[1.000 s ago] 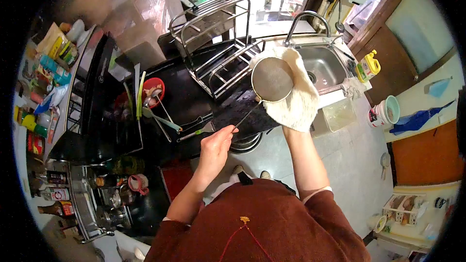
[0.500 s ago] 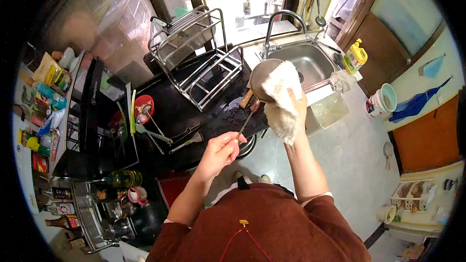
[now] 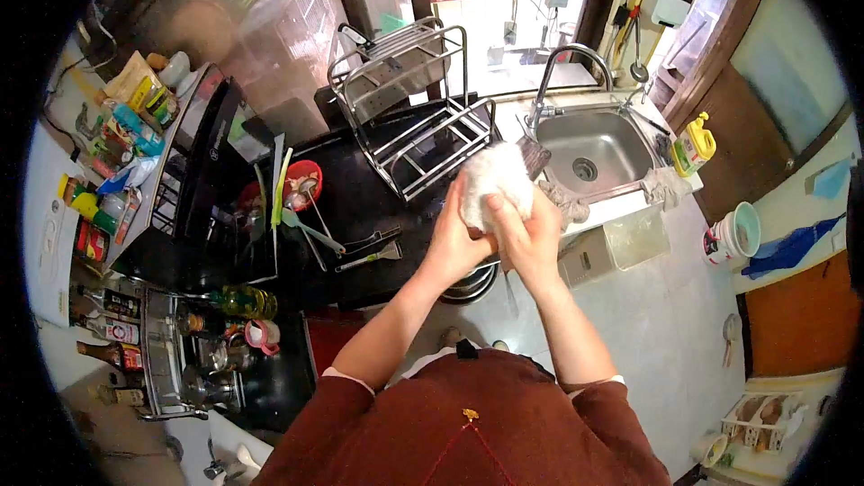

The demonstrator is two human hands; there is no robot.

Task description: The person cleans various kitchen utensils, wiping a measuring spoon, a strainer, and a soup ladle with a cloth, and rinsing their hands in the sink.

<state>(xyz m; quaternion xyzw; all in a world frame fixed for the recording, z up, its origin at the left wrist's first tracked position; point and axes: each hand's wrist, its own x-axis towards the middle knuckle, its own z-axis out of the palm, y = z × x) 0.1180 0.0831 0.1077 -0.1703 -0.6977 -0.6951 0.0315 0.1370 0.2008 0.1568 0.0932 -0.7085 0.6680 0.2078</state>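
Your left hand (image 3: 455,238) and right hand (image 3: 531,238) curl their fingers closed around opposite sides of a bunched white cloth (image 3: 498,184), apparently steadying it between them, above the black worktop (image 3: 409,229), left of the rectangular steel sink (image 3: 567,142).

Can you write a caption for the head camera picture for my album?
Left hand and right hand hold a cloth against a strainer by the sink.

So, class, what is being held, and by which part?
The white cloth: the left hand grips its left side, the right hand its lower right. What they grip beneath is hidden.
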